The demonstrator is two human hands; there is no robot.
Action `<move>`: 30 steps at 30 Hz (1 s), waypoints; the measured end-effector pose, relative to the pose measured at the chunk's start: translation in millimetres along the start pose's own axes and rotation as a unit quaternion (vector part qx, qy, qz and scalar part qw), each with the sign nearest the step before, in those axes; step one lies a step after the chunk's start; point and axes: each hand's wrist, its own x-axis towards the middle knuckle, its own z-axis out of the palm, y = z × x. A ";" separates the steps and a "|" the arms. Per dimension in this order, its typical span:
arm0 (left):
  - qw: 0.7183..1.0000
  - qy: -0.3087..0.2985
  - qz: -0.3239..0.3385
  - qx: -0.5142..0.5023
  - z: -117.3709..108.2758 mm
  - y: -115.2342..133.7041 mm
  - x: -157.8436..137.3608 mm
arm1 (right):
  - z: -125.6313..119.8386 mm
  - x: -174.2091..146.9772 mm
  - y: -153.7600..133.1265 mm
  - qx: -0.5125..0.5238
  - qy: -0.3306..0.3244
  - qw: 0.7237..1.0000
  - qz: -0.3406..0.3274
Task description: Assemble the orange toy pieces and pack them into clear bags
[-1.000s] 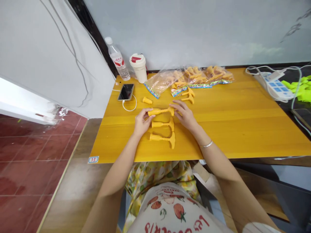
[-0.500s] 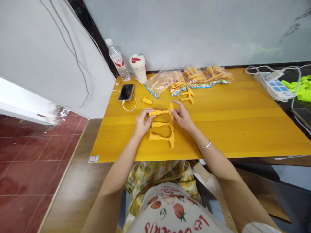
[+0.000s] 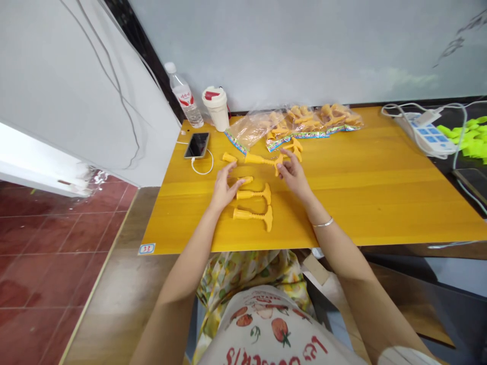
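My right hand (image 3: 292, 175) pinches the T-shaped handle of a yellow T-handled corkscrew (image 3: 258, 159), whose sleeved end points left. Fingers apart, my left hand (image 3: 223, 186) rests at the table, its thumb by a short yellow sleeve (image 3: 247, 179). Whether the thumb touches that sleeve I cannot tell. Two more sleeved corkscrews, an upper one (image 3: 254, 194) and a lower one (image 3: 253, 215), lie side by side nearer my body, handles to the right. Beyond my left fingertips lies another loose sleeve (image 3: 229, 157). Behind my right hand are unsleeved yellow handles (image 3: 296, 148), partly covered.
Clear plastic bags of yellow parts (image 3: 304, 120) lie along the back of the table (image 3: 373, 192). At the back left stand a water bottle (image 3: 186, 99) and a lidded cup (image 3: 216, 109), with a cabled phone (image 3: 197, 145) before them. A power strip (image 3: 428, 133) sits far right.
My right hand has carried the corkscrew up and to the right, away from my left hand. The left fingers have spread, and a short sleeve now shows by the left thumb.
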 end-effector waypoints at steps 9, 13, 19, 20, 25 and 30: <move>0.992 -0.092 -0.072 -0.042 -11.5 -18.3 5.4 | -8.4 18.3 34.8 -0.046 0.058 0.994 0.082; 0.987 -0.023 -0.110 -0.113 -17.3 -21.8 7.1 | 9.2 19.7 31.8 -0.109 0.002 0.990 0.094; 0.961 0.081 -0.149 -0.219 -18.5 -15.0 10.3 | 29.7 6.3 16.3 -0.256 -0.120 0.959 0.022; 0.958 0.084 -0.153 -0.226 -17.9 -14.3 10.3 | 31.4 3.2 13.7 -0.286 -0.129 0.949 0.007; 0.959 0.104 -0.150 -0.215 -15.9 -14.1 9.8 | 34.9 -11.4 -3.5 -0.427 -0.127 0.895 -0.031; 0.957 0.118 -0.153 -0.217 -16.2 -11.6 10.0 | 32.4 -23.3 -21.6 -0.433 -0.205 0.866 -0.141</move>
